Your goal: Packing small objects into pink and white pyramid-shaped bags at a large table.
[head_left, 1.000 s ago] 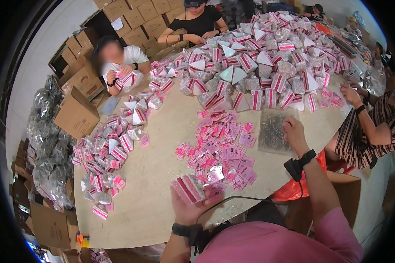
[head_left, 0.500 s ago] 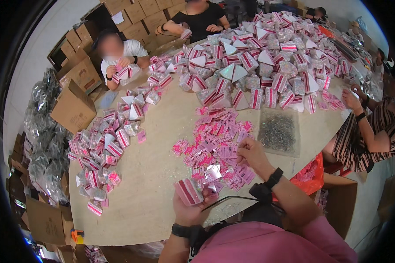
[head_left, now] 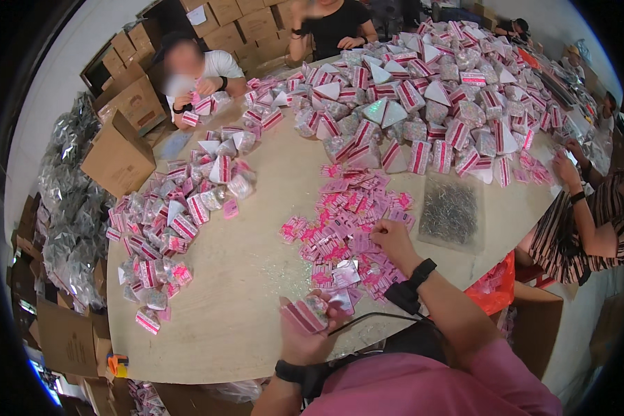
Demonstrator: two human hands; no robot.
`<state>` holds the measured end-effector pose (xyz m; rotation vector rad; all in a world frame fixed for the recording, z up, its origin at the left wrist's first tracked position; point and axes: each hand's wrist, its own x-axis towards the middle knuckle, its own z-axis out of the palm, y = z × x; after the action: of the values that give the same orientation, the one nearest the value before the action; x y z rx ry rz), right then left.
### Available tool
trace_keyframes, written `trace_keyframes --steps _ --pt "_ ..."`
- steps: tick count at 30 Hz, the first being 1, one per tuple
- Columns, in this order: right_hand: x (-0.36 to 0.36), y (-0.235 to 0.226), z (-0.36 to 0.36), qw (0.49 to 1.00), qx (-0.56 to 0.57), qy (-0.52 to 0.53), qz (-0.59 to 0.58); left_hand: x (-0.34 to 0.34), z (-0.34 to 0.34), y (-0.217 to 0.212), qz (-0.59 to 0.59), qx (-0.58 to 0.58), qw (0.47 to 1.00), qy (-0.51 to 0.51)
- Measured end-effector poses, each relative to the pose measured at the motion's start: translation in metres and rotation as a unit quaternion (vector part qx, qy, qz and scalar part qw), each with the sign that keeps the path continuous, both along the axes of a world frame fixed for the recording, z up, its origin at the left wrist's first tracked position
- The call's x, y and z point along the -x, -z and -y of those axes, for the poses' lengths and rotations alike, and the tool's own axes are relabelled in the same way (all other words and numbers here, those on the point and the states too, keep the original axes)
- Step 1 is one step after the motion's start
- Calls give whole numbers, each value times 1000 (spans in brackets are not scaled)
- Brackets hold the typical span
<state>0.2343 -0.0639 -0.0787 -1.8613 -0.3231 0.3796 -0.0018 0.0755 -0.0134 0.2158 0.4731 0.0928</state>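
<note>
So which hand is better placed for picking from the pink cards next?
Probably the right hand: it is right at the pile of pink cards, though whether its fingertips pinch anything is too small to tell. The left hand is occupied, holding a pink-and-white wedge.

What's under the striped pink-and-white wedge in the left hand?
The left hand supports the striped pink-and-white wedge from below, its palm partly showing. The wedge's underside, and whatever part of the palm it covers, cannot be seen.
</note>
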Motion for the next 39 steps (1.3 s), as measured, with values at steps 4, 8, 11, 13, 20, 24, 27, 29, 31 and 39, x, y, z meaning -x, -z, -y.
trace_keyframes --steps 4,8,11,13,20,24,27,29,31,39 --pt "1 -37 -2 935 -220 -23 -278 1 12 -31 -46 -316 947 29" --pt "3 -51 -2 872 -338 -40 -352 7 -1 -7 60 -232 969 60" --pt "4 -62 -2 925 -283 -6 -254 9 -2 -5 24 -288 956 53" --pt "3 -56 6 978 -184 10 -93 7 -3 2 12 -389 919 68" --pt "7 -5 -5 976 103 16 193 16 -6 17 52 60 997 10" --pt "6 -7 -24 1000 25 -9 6 12 -2 -6 31 128 990 -48" --pt "4 -29 -26 957 -149 -43 -247 16 -11 7 44 118 991 -49" --pt "3 -33 -28 932 -200 -49 -297 18 -15 14 40 100 993 -41" --pt "2 -34 -29 913 -235 -47 -331 18 -16 18 32 88 995 -36" --pt "-1 -48 -18 918 -253 -38 -303 17 -17 23 35 96 994 -37"
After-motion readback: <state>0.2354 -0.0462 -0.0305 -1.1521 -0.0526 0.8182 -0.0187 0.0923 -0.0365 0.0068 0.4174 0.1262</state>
